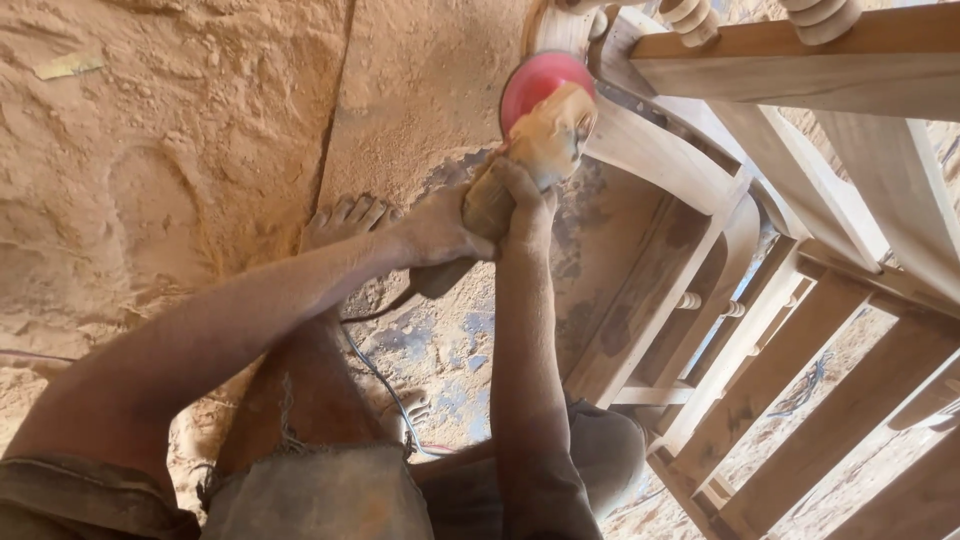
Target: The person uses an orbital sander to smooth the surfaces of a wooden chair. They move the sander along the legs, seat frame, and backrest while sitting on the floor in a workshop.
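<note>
Sawdust coats everything here, hands included: the left hand (435, 232) is closed tight around the rear of a dust-caked handheld power sander with a round red disc (540, 125), fingers wrapped over the tool's tail end, and the right hand (522, 205) is clamped shut on the body just ahead of it, knuckles up, thumb hidden behind the casing. Both forearms run up from the bottom of the view and meet at the tool, the two hands touching each other on it. The red disc faces the camera at the top of the grip and sits right against a curved pale wooden rail (660, 160) of an unfinished wooden chair frame (800, 300), which lies tilted across the right half of the view; whether the disc actually touches the wood I cannot tell. A thin dark power cord (375, 372) trails down from the tool between the legs. Just left of the hands a bare dusty foot (345, 220) rests on the ground, toes pointing up the frame. Below that, frayed grey-brown shorts (320, 490) fill the bottom edge. The orange-brown sawdust-covered floor (180, 150) spreads over the whole left side, with a straight crack (335, 110) running down it, and a small pale yellowish scrap (65, 67) lies flat near the top left corner, well apart from everything else. No packages or signs to call.
</note>
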